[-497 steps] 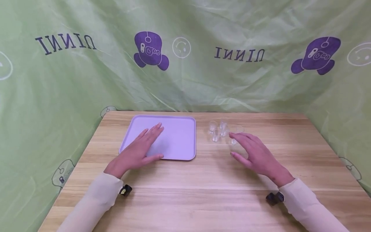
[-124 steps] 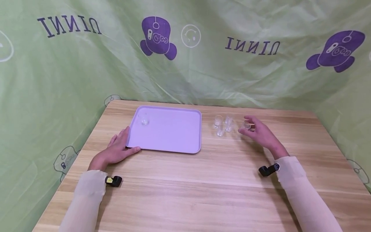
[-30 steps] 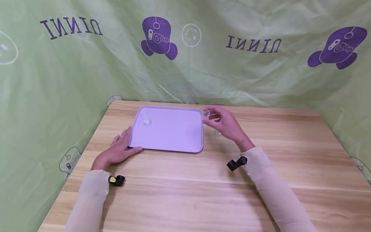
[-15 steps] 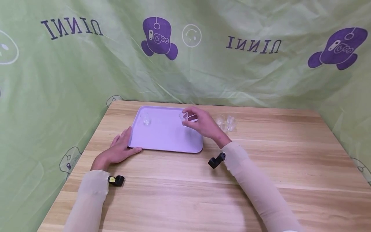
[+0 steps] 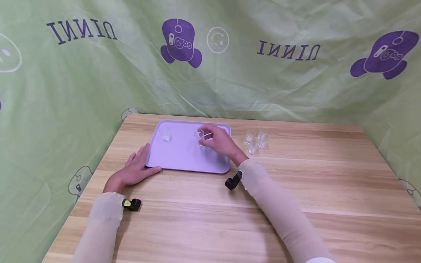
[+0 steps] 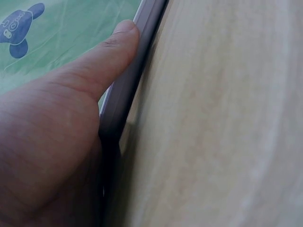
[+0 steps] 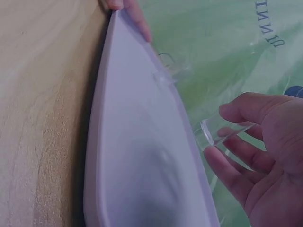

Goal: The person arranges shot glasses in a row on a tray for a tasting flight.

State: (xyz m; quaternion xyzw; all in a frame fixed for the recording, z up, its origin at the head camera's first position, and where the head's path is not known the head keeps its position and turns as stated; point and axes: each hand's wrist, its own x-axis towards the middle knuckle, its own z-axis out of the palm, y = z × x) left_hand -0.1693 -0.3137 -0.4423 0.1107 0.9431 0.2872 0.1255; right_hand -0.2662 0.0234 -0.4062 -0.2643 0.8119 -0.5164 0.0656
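Note:
A purple tray (image 5: 179, 159) lies on the table's left part. My left hand (image 5: 132, 171) rests against its near left corner with straight fingers; in the left wrist view the thumb (image 6: 111, 54) lies along the tray's side. One small clear shot glass (image 5: 166, 136) stands on the tray toward the far left. Over the tray's right half, my right hand (image 5: 218, 140) pinches a second shot glass (image 5: 198, 136) between thumb and fingers. That held glass (image 7: 213, 132) appears just above the tray surface in the right wrist view.
Right of the tray, several more clear shot glasses (image 5: 252, 147) stand close together on the wooden table (image 5: 204, 219). Behind and at the sides hangs a green printed cloth (image 5: 230, 91).
My right hand has carried the shot glass leftward from right of the tray to over it. The glasses that it covered are visible again. My left hand stays at the tray corner.

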